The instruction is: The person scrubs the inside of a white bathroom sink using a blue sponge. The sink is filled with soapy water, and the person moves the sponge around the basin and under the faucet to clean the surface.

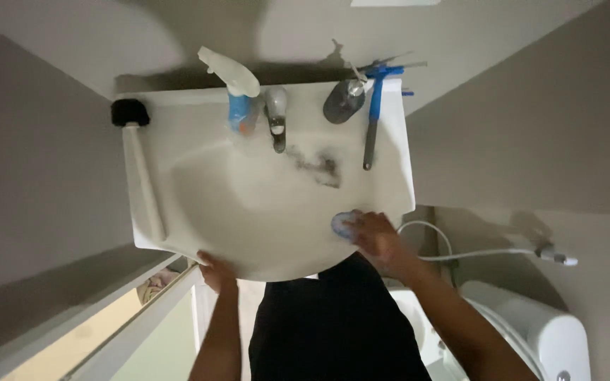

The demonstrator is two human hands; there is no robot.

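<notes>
I am pressing my right hand [378,236], fingers curled over a blue sponge [344,224], against the sink's [178,233] front right rim. My left hand [217,271] is gripping the front edge, well apart from the other.

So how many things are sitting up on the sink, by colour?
Blue: 3 – spray bottle, long-handled tool, sponge under the right hand
Grey: 1 – soap dispenser
Black: 1 – round thing at the sink corner
Total: 5
</notes>
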